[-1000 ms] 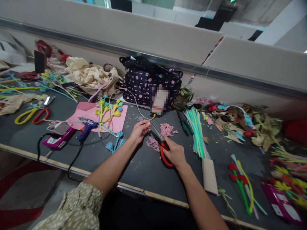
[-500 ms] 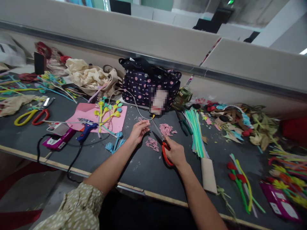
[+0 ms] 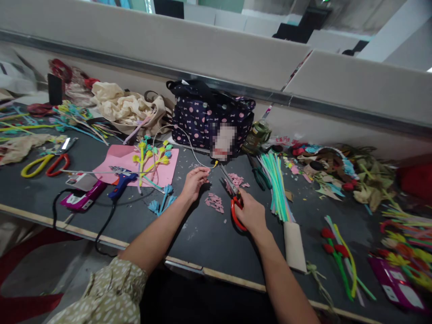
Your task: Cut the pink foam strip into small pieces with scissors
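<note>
My right hand (image 3: pixel 251 210) grips the red-handled scissors (image 3: pixel 237 211), whose blades point up and to the left over the table. Just left of the blade tips, my left hand (image 3: pixel 195 182) has its thumb and fingers pinched together. Whatever sits in that pinch is too small to name. Beneath and beside the scissors lie two heaps of small pink cut pieces, a lower pink heap (image 3: pixel 214 202) and an upper pink heap (image 3: pixel 238 180) partly hidden by the blades.
Left of my hands are a blue glue gun (image 3: pixel 122 184), a pink sheet (image 3: pixel 116 157) with yellow flower stems, and yellow-red scissors (image 3: pixel 50 163). A dotted bag (image 3: pixel 192 112) stands behind. On the right lie green pliers (image 3: pixel 259 173), pipe cleaners (image 3: pixel 277 189) and red flowers (image 3: pixel 337 247).
My right hand and the scissors have moved slightly right, away from my left hand, and the blades look a little apart. My left hand stays nearly in place, still pinched.
</note>
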Tool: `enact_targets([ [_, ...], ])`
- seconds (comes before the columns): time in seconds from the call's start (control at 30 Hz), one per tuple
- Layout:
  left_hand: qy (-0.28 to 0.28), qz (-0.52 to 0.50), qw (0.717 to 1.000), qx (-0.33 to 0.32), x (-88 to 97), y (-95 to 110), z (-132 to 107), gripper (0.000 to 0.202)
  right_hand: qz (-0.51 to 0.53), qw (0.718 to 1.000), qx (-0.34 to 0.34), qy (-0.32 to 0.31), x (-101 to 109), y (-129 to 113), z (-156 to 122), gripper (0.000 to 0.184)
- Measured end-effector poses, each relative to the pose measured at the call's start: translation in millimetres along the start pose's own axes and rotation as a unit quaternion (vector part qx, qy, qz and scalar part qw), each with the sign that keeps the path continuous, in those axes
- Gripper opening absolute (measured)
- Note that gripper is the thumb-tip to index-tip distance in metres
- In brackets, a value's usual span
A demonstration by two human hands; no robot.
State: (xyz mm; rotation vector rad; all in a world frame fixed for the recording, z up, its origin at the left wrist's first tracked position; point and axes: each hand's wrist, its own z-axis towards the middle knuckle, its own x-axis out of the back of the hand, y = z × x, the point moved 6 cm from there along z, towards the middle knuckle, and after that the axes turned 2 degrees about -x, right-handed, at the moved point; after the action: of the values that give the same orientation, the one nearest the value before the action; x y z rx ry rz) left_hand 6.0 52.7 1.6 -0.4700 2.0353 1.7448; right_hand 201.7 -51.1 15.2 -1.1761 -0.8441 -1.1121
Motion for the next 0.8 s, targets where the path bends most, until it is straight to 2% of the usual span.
enact_targets([
  [0.17,-0.059,0.146,0.985,-0.064,-8.6,8.2,-3.5,0.013,-0.025,0.999,-0.011,0.016,2.4,6.3,1.7,0.043],
  [0.27,-0.123,0.24,0.961,-0.055,-16.9,6.8,-8.7,0.013,-0.027,0.999,-0.008,0.024,3.1,7.7,2.1,0.044],
  [0.47,-0.307,0.354,0.883,0.011,-32.5,-11.6,-24.6,0.018,-0.013,0.999,-0.02,0.037,4.5,13.2,4.3,0.042],
  [0.57,-0.388,0.367,0.845,0.004,-38.9,-17.3,-31.6,0.022,0.005,0.999,-0.026,0.045,6.0,15.5,5.3,0.043],
  [0.63,-0.392,0.368,0.842,-0.023,-39.8,-16.4,-30.8,0.025,0.015,0.998,-0.028,0.051,6.6,17.5,5.8,0.042],
  [0.73,-0.328,0.388,0.858,-0.074,-34.6,-11.6,-23.4,0.029,0.033,0.997,-0.032,0.063,6.9,22.1,6.6,0.045],
  [0.8,-0.291,0.412,0.856,-0.114,-31.4,-8.4,-20.8,0.028,0.044,0.996,-0.038,0.074,7.6,25.9,7.2,0.048],
])
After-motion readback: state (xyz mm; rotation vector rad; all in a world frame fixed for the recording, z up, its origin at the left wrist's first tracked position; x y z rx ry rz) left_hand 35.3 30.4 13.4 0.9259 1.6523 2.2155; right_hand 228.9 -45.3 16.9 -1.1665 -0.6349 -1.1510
